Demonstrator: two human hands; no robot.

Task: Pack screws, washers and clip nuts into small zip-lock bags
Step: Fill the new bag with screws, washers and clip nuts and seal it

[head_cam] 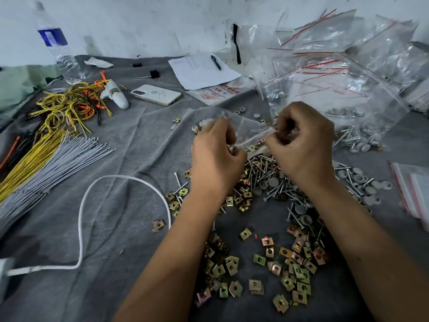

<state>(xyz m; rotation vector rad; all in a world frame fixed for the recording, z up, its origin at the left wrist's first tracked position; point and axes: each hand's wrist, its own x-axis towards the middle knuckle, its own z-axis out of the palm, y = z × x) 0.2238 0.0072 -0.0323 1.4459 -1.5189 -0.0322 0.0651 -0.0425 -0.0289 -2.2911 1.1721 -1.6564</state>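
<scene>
Both of us up over the grey cloth point(130, 140), our left hand point(216, 156) and right hand point(301, 145) pinching opposite ends of one small zip-lock bag point(249, 131), fingers curled tight on its top strip, the clear film stretched between them above the pile. Just below the bag lie the screws point(262, 173), silvery and long, heaped across one another, with grey round washers point(369, 189) scattered among and to the right of them. Nearer to us the clip nuts point(287, 263) spread out, small square pieces in a yellow-gold sheen, each with a hole in it.

Room is tight on the right: a heap of clear bags point(343, 66) with red seal lines rises against the wall. To the left the cloth shows bare stretches, crossed by a white cord point(80, 219), and beyond it lie grey cable ties point(55, 159) and yellow wires point(67, 105). Farther back sit a phone point(155, 94), a sheet of paper point(202, 70) with a pen point(216, 62) on it, and a water bottle point(59, 47) with a blue label. A packet point(216, 94) by the paper carries red print; we cannot read it.
</scene>
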